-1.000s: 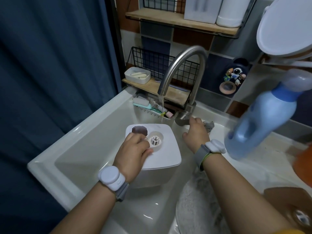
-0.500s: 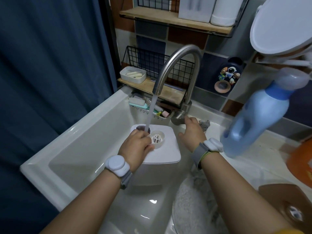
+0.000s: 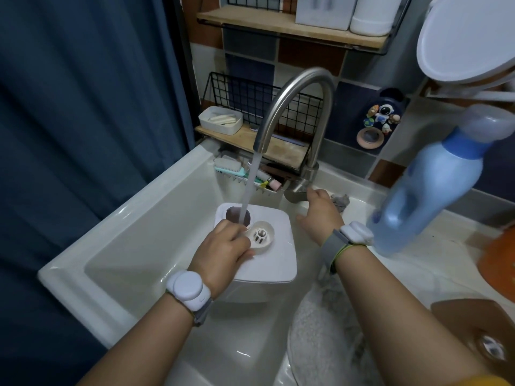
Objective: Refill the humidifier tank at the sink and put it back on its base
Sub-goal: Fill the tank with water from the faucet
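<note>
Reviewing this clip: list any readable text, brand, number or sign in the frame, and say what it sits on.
None can be read.
Humidifier tank: plain white top, no print visible.
Blue bottle: blurred, no label legible.
White containers on the upper shelf: no visible lettering.
Astronaut holder on the wall: pictures only, no words.
Wristbands on the left hand and right hand: blank.

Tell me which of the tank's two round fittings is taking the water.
The dark open hole at the tank's far-left corner; the water stream falls into it. The white ribbed cap beside it stays outside the stream.
</note>
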The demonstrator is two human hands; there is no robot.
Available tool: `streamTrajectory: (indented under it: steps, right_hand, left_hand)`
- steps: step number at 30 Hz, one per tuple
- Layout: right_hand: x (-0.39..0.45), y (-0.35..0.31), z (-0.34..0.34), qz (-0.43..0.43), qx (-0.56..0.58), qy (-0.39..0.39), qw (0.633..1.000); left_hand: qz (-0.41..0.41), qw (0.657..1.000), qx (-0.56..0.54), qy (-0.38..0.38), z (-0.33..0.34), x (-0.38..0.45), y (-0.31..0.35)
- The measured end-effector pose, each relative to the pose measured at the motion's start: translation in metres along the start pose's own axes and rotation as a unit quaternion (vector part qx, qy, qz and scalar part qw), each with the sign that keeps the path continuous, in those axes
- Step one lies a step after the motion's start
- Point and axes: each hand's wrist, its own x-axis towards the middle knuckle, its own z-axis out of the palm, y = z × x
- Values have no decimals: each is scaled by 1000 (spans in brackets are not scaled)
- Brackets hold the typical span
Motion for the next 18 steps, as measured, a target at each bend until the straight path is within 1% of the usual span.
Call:
streamTrajectory:
  steps: [6,18]
  right_hand:
    - [-6,-1,4,2,-1,-5,1000]
    - [-6,0,3,1,4,-9,1000]
  left_hand:
    - [10,1000,0,2,4,-4,3]
    - [16,999,3,33,5,1,-5]
